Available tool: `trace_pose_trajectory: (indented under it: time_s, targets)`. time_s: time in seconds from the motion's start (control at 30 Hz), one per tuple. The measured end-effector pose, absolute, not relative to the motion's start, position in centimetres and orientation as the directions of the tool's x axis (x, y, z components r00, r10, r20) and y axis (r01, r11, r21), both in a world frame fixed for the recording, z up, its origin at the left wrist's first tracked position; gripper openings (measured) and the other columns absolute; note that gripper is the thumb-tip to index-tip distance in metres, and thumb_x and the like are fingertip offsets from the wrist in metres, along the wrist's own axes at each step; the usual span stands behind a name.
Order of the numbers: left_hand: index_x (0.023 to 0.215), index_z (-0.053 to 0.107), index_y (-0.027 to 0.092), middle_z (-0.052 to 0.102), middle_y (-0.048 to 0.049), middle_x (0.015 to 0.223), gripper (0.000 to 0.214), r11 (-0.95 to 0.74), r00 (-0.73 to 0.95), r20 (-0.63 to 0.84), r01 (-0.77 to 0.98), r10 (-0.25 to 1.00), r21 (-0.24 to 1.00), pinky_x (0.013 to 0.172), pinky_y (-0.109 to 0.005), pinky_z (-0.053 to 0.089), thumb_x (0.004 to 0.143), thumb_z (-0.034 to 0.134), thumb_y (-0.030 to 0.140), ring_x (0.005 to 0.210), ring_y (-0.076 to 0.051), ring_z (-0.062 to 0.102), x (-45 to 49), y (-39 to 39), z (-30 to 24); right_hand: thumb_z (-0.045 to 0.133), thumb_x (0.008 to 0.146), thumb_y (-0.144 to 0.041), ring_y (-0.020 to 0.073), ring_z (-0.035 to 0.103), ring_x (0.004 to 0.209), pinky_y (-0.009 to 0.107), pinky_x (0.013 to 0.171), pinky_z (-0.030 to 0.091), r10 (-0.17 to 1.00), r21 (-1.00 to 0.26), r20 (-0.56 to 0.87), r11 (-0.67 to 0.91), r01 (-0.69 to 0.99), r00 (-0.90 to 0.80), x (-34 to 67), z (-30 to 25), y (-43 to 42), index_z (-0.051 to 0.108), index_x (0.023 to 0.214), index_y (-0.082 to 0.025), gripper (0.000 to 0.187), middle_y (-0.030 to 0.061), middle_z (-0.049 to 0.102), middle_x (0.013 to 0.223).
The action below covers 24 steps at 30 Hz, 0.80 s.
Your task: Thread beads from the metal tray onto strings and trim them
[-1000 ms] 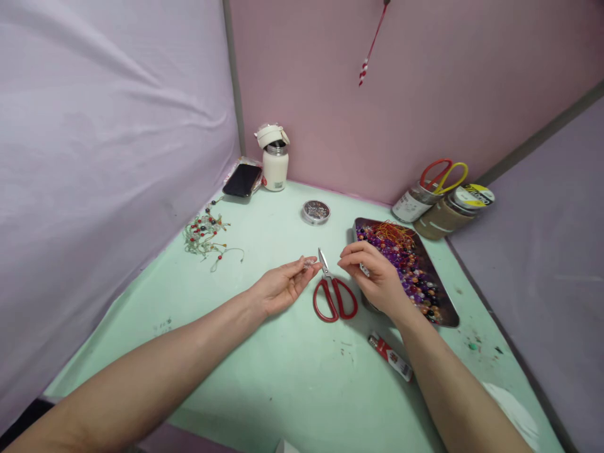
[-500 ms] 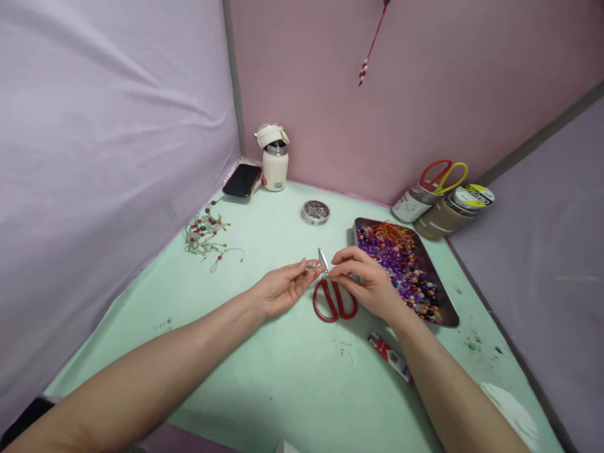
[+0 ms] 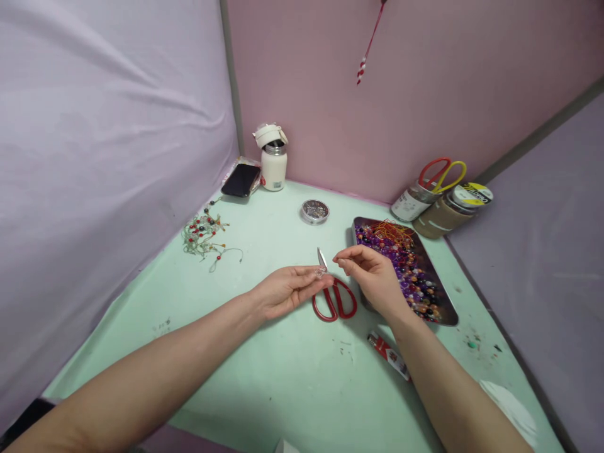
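Observation:
My left hand (image 3: pixel 292 290) is above the middle of the table, its thumb and fingers closed on a small bunch of clear beads (image 3: pixel 321 272). Just to the right, my right hand (image 3: pixel 370 274) pinches thumb and forefinger together; whatever is between them is too fine to make out. Beneath the hands lie red-handled scissors (image 3: pixel 348 301), blades pointing away and partly hidden by the left fingers. Beyond the right hand sits a metal tray (image 3: pixel 446 305) full of purple, black and orange beads (image 3: pixel 391 258), with orange cord (image 3: pixel 394 233) at its far end.
A red and white lighter (image 3: pixel 387 355) lies below my right wrist. Strung beads (image 3: pixel 202 236) are heaped at left. Farther back are a phone (image 3: pixel 241 180), a white bottle (image 3: pixel 274 168), a small round case (image 3: pixel 315 212) and jars (image 3: pixel 434 217), one holding scissors (image 3: pixel 443 176).
My right hand has pulled slightly away from the left, its fingertips drawn closer together. The left hand has shifted a little right and turned, so its fingers cover more of the scissors.

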<state>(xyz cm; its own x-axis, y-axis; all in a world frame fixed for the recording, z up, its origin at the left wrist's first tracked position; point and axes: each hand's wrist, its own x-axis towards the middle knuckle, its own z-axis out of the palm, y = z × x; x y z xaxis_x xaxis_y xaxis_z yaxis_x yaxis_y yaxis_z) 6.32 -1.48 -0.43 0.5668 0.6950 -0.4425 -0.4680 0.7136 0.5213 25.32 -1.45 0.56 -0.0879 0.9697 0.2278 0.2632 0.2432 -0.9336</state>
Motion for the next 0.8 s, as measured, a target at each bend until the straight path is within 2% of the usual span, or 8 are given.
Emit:
trace_pose_trajectory:
  time_s: [0.2, 0.43, 0.53, 0.8]
  targets:
    - [0.102, 0.065, 0.005, 0.067, -0.0168, 0.105, 0.023, 0.702, 0.572, -0.431, -0.426, 0.698, 0.571, 0.084, -0.016, 0.052, 0.083, 0.051, 0.002, 0.09, -0.013, 0.067, 6.3, -1.5, -0.5, 0.059, 0.082, -0.029, 0.0153, 0.061, 0.074, 0.028, 0.067, 0.049, 0.934, -0.825, 0.334, 0.354, 0.441, -0.125, 24.6, 1.3, -2.4, 0.065, 0.083, -0.02, 0.011, 0.0031, 0.066, 0.081]
    - [0.101, 0.068, 0.008, 0.066, -0.0145, 0.111, 0.022, 0.65, 0.568, -0.378, -0.412, 0.731, 0.638, 0.085, -0.017, 0.052, 0.082, 0.057, 0.008, 0.092, -0.014, 0.066, 6.4, -1.6, -0.9, 0.052, 0.087, -0.02, 0.0175, 0.057, 0.077, 0.032, 0.07, 0.046, 0.836, -0.565, 0.452, 0.537, 0.626, -0.31, 24.3, 2.1, -3.1, 0.062, 0.088, -0.022, 0.011, 0.0037, 0.065, 0.082]
    - [0.099, 0.068, 0.008, 0.066, -0.0143, 0.11, 0.021, 0.648, 0.566, -0.378, -0.411, 0.733, 0.641, 0.084, -0.016, 0.052, 0.082, 0.057, 0.009, 0.093, -0.014, 0.066, 6.4, -1.7, -0.8, 0.05, 0.087, -0.017, 0.018, 0.054, 0.076, 0.033, 0.069, 0.044, 0.821, -0.461, 0.443, 0.554, 0.693, -0.361, 24.1, 2.1, -3.4, 0.06, 0.084, -0.022, 0.011, 0.0039, 0.062, 0.079]
    - [0.096, 0.068, 0.008, 0.067, -0.0137, 0.107, 0.018, 0.646, 0.562, -0.374, -0.426, 0.738, 0.633, 0.086, -0.017, 0.051, 0.081, 0.058, 0.008, 0.09, -0.012, 0.066, 6.6, -1.7, -1.2, 0.053, 0.083, -0.017, 0.0229, 0.049, 0.086, 0.038, 0.072, 0.043, 0.797, -0.262, 0.472, 0.535, 0.804, -0.376, 23.6, 2.7, -4.1, 0.06, 0.078, -0.021, 0.008, 0.0088, 0.056, 0.091]
